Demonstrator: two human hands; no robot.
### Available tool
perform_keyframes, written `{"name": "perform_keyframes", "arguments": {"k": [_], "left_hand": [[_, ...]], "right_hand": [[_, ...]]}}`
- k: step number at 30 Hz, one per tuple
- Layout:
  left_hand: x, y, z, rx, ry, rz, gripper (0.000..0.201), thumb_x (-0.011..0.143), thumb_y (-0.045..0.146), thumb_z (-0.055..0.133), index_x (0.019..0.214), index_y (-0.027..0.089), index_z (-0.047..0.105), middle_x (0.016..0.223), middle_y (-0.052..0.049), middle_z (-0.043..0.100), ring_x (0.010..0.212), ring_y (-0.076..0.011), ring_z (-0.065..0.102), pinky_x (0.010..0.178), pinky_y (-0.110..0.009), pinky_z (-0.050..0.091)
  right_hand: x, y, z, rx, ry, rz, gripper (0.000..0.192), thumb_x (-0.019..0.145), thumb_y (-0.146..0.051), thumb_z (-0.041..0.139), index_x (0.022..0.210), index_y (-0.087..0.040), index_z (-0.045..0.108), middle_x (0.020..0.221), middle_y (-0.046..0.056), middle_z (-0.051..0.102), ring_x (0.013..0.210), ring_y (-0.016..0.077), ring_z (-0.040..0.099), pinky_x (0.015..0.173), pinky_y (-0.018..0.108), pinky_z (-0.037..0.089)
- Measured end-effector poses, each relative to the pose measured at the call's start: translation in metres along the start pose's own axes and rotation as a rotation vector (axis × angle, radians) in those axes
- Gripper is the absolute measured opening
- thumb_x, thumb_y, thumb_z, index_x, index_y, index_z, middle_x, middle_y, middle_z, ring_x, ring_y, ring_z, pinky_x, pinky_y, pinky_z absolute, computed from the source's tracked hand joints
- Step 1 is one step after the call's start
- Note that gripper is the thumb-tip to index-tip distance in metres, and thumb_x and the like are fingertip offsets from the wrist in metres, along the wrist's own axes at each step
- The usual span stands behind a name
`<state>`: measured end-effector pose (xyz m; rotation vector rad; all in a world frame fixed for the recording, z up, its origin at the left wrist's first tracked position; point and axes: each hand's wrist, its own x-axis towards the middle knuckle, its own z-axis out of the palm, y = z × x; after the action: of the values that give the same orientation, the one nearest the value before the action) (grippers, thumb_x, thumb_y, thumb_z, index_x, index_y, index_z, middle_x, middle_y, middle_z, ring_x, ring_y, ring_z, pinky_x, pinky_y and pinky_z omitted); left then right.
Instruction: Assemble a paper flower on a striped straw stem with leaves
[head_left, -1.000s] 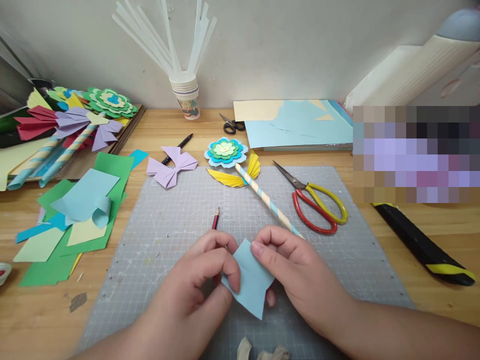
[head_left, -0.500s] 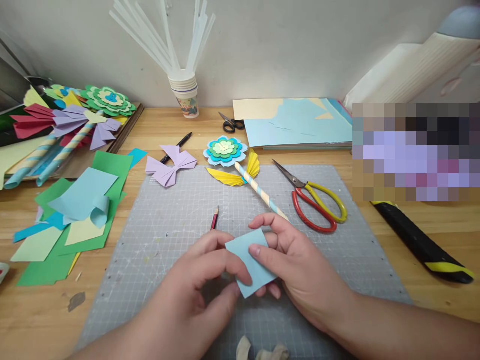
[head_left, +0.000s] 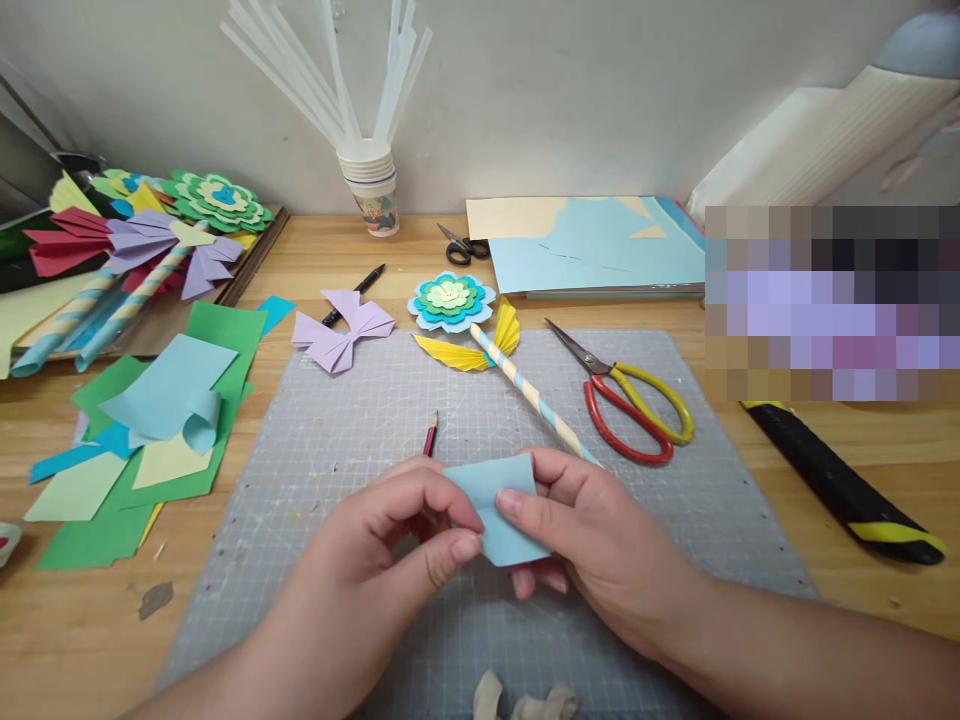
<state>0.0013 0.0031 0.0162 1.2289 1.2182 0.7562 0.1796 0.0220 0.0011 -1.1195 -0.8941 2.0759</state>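
Note:
A small light blue paper piece (head_left: pixel 499 500) is held just above the grey cutting mat (head_left: pixel 360 430), pinched from both sides. My left hand (head_left: pixel 382 570) grips its left edge between thumb and fingers. My right hand (head_left: pixel 592 550) holds its right side, thumb on top, fingers underneath. A red pencil (head_left: pixel 430 436) lies on the mat just beyond my left fingers, its lower end hidden by the hand. A striped paper stick with yellow fan leaves (head_left: pixel 517 375) runs from the mat's far edge toward my right hand.
Red-and-yellow scissors (head_left: pixel 630 410) lie on the mat's right. A layered paper flower (head_left: pixel 450 300), a purple bow (head_left: pixel 341 330) and a black pen (head_left: pixel 356 293) sit beyond it. Coloured paper scraps (head_left: pixel 150 430) lie left, paper sheets (head_left: pixel 592 250) behind, and a black-yellow tool (head_left: pixel 847 490) right.
The blue paper was turned between my hands from a long diamond hanging low to a smaller, flatter piece held higher. Both hands kept hold of it.

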Motion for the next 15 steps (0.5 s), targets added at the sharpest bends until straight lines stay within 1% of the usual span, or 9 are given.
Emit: {"name": "perform_keyframes", "arguments": {"k": [3,5,8,10,12,15], "left_hand": [[-0.0007,-0.0034,0.0034,-0.097,0.079,-0.084,0.013,0.077,0.029,0.069,0.076,0.021,0.059,0.068,0.002,0.057,0.066,-0.0138,0.052,0.061,-0.024,0.041],[-0.001,-0.0041,0.0055,-0.136,0.124,-0.106,0.014,0.076,0.027,0.07,0.08,0.022,0.057,0.069,0.003,0.057,0.067,-0.0131,0.053,0.06,-0.022,0.042],[-0.0004,-0.0033,0.0071,-0.166,0.178,-0.083,0.018,0.075,0.023,0.071,0.085,0.023,0.056,0.071,0.004,0.059,0.067,-0.0117,0.055,0.06,-0.02,0.045],[0.0005,-0.003,0.0071,-0.178,0.206,-0.067,0.021,0.074,0.023,0.072,0.088,0.023,0.056,0.074,0.003,0.061,0.067,-0.0112,0.056,0.06,-0.02,0.046],[0.0012,-0.0034,0.0067,-0.203,0.209,-0.069,0.027,0.074,0.023,0.072,0.096,0.023,0.056,0.078,0.002,0.062,0.069,-0.0117,0.057,0.062,-0.021,0.048],[0.0018,-0.0038,0.0059,-0.271,0.146,-0.095,0.042,0.078,0.025,0.069,0.116,0.025,0.05,0.082,0.0,0.063,0.07,-0.0134,0.061,0.065,-0.025,0.05]], "right_hand": [[-0.0006,-0.0004,0.0018,0.015,-0.018,-0.004,0.025,0.074,-0.034,0.073,0.077,-0.015,0.057,0.059,-0.005,0.057,0.046,0.0054,0.052,0.038,0.014,0.033],[-0.0004,-0.0001,0.0029,-0.003,-0.047,-0.007,0.024,0.076,-0.036,0.071,0.078,-0.015,0.057,0.062,-0.004,0.058,0.047,0.0061,0.053,0.038,0.015,0.034],[0.0001,0.0008,0.0032,-0.067,-0.078,-0.007,0.026,0.08,-0.041,0.065,0.081,-0.015,0.059,0.067,-0.001,0.062,0.046,0.007,0.053,0.039,0.018,0.036],[0.0002,0.0013,0.0029,-0.106,-0.071,-0.008,0.028,0.082,-0.043,0.062,0.081,-0.015,0.059,0.068,0.0,0.062,0.044,0.0069,0.052,0.04,0.019,0.037],[0.0003,0.0014,0.0026,-0.127,-0.056,-0.016,0.03,0.082,-0.045,0.06,0.078,-0.016,0.059,0.067,0.0,0.063,0.044,0.0068,0.052,0.04,0.02,0.037],[0.0003,0.0006,0.0028,-0.132,-0.044,-0.028,0.03,0.083,-0.045,0.06,0.076,-0.016,0.058,0.064,0.0,0.062,0.044,0.0072,0.051,0.041,0.02,0.036]]}}
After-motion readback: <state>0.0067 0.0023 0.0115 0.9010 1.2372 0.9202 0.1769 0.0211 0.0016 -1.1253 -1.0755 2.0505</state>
